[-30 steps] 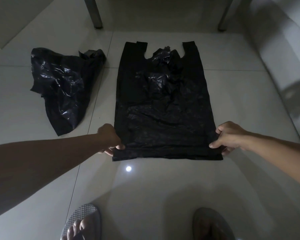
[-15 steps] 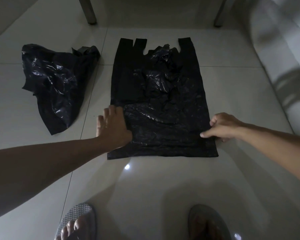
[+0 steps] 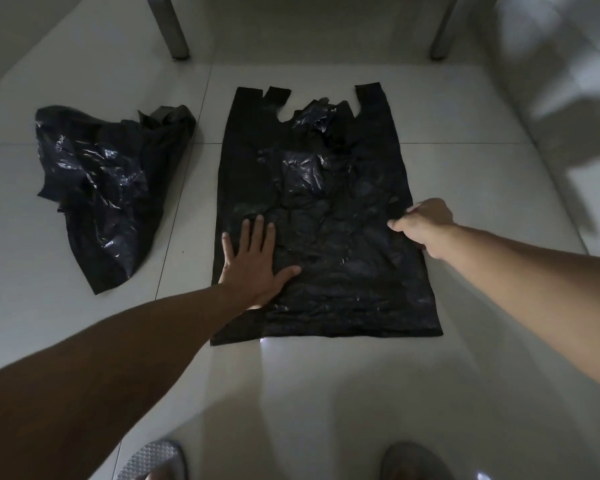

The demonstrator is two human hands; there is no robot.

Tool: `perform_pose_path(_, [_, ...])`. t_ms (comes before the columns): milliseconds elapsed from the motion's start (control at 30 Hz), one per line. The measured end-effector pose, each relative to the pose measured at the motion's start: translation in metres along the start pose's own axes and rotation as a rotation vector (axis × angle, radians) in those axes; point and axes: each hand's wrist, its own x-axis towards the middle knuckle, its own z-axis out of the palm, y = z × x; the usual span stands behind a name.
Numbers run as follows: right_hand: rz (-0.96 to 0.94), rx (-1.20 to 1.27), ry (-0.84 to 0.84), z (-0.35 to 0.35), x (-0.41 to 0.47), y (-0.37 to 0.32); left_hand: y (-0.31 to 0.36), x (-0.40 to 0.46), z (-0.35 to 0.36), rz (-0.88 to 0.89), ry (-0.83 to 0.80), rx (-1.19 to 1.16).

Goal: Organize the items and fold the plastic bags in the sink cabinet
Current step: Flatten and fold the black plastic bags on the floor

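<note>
Flat black bag lies mid-floor — left hand pressing flat, fingers straight, now further onto its left part; right hand pinches right edge, moved up from corner.

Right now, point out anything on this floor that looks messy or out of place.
The crumpled black bag lies in a wrinkled heap on the tiled floor, left of the flat black bag. That one is spread out under the left hand, but its mouth between the handles is bunched up.
</note>
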Motion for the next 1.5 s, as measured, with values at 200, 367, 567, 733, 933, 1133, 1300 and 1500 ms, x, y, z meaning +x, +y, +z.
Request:
perform_pose_path(200, [0.011, -0.086, 0.07, 0.005, 0.007, 0.018, -0.008, 0.002, 0.012, -0.003, 0.011, -0.016])
perform_pose_path(367, [-0.006, -0.017, 0.047, 0.005, 0.015, 0.002, -0.005, 0.004, 0.009, -0.009, 0.128, -0.041])
perform_pose_path(567, [0.05, 0.112, 0.09, 0.007, 0.031, -0.021, -0.013, 0.012, 0.009, 0.01, 0.147, -0.001])
perform_pose_path(733, [0.04, 0.051, 0.095, 0.004, 0.037, -0.027, -0.011, 0.014, 0.012, -0.029, 0.13, -0.039])
perform_pose_path(933, [0.031, 0.096, 0.046, 0.009, 0.043, -0.041, -0.012, 0.037, -0.006, -0.001, 0.232, -0.044])
perform_pose_path(1133, [0.107, 0.208, 0.048, 0.012, 0.056, -0.052, -0.03, 0.067, -0.011, 0.019, 0.099, 0.001])
perform_pose_path(1300, [0.093, 0.096, 0.093, 0.011, 0.067, -0.044, -0.032, 0.067, -0.006, 0.009, 0.141, -0.031])
perform_pose_path(1500, [0.034, 0.181, 0.092, 0.016, 0.087, -0.075, -0.029, 0.094, -0.025, -0.016, 0.296, -0.066])
